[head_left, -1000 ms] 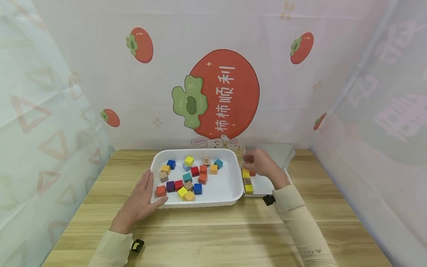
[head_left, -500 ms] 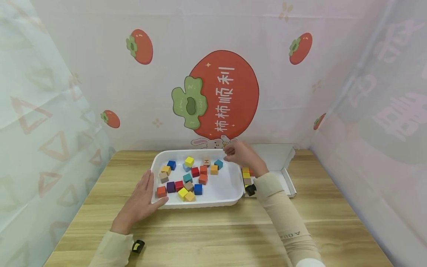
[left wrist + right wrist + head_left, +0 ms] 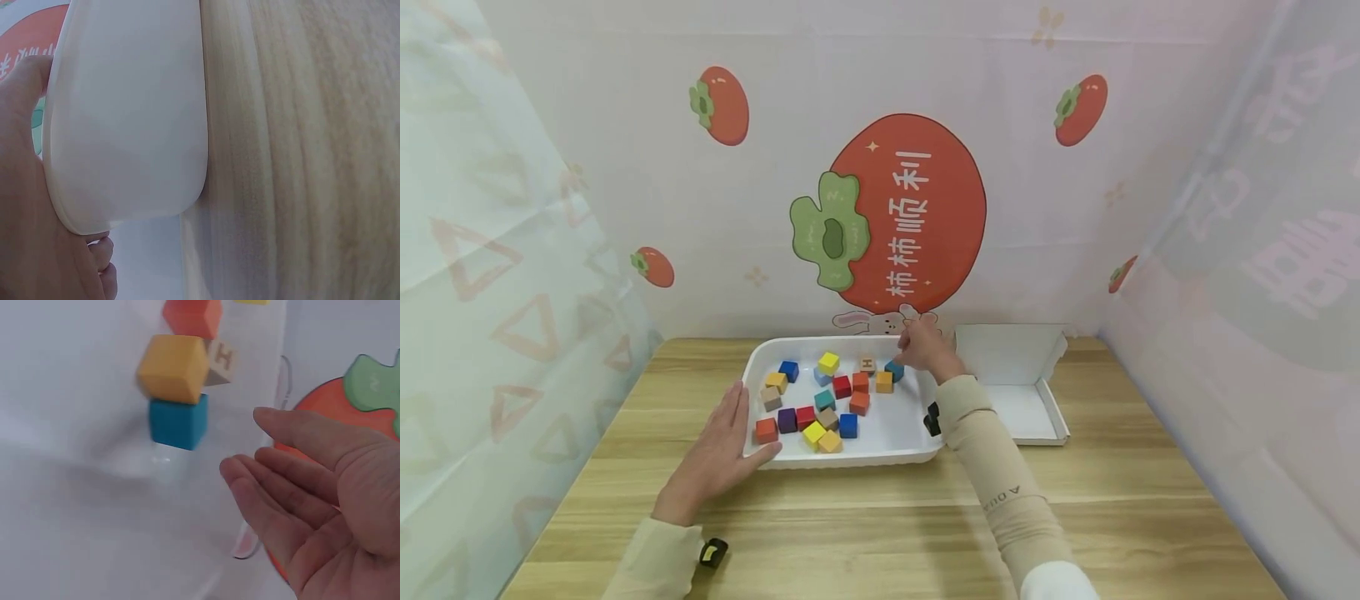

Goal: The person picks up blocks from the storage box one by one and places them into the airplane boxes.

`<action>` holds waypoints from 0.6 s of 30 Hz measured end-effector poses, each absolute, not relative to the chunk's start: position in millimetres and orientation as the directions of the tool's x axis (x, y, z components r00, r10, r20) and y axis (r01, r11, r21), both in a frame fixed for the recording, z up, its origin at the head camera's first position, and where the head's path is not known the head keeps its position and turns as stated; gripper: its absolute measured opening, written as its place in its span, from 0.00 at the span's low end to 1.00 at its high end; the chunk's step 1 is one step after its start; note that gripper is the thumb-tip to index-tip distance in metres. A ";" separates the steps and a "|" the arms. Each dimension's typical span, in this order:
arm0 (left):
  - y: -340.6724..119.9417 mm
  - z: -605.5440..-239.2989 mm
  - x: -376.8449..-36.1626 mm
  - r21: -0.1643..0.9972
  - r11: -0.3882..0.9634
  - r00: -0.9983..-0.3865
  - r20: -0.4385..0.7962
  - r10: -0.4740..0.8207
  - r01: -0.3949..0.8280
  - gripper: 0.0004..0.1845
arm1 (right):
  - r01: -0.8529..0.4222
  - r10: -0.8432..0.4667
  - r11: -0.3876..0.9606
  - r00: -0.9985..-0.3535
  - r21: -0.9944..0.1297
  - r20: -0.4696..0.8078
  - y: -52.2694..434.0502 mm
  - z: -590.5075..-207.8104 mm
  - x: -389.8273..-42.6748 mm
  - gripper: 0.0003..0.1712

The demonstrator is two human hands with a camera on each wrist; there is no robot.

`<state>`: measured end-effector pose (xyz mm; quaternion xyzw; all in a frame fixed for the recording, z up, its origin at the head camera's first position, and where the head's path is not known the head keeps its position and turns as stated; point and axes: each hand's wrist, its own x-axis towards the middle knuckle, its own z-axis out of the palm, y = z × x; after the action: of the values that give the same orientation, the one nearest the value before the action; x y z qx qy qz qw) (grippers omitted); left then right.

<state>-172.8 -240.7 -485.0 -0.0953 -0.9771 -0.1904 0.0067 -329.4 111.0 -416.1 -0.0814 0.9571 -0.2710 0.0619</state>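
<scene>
1. A white tray point(image 3: 917, 417) lay on a wooden table point(image 3: 880, 517), its long axis running left to right across the person's front, open side facing up.
2. The tray looked like a shallow glossy rectangle with rounded corners and a raised rim, holding many small coloured cubes.
3. The left hand point(image 3: 715, 457) lay flat against the tray's near left corner, fingers straight and relaxed along the left rim, thumb touching the front edge. In the left wrist view the palm point(image 3: 28, 187) touched the rounded white wall, gripping nothing.
4. The right hand point(image 3: 925, 350) hovered over the tray's far right corner. In the right wrist view its fingers point(image 3: 281, 481) were loosely extended and empty, palm open.
5. A teal cube point(image 3: 178, 422) sat just beyond those fingertips, resting flat on the tray floor, apart from them.
6. An orange-yellow cube point(image 3: 173, 367) touched the teal cube on the side away from the fingers, with a pale wooden cube marked H point(image 3: 220, 361) just beside it.
7. A white cardboard box point(image 3: 1022, 392) with its lid open stood on the table to the right of the right forearm, just beside the tray.
</scene>
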 end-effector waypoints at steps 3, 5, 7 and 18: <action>-239.7 -485.0 -173.5 0.372 0.909 -0.982 0.046 0.184 0.188 0.63 | -0.049 -0.133 0.851 -0.983 -0.522 -0.125 109.1 -425.8 -332.9 0.20; -239.7 -485.5 -173.5 0.375 0.907 -0.981 0.049 0.186 0.190 0.63 | -0.014 -0.103 0.861 -0.984 -0.508 -0.148 107.5 -433.7 -335.6 0.20; -239.4 -486.0 -173.8 0.375 0.907 -0.981 0.051 0.187 0.193 0.63 | 0.016 -0.075 0.864 -0.984 -0.503 -0.160 106.3 -440.7 -338.0 0.20; -240.9 -486.0 -175.4 0.381 0.906 -0.982 0.041 0.183 0.185 0.62 | 0.106 -0.006 0.837 -0.979 -0.537 -0.202 97.0 -455.2 -342.1 0.14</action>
<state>-175.4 -240.9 -486.0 -0.0943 -0.9762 -0.1954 0.0020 -342.1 97.0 -455.2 0.0260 0.9533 -0.2846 0.0982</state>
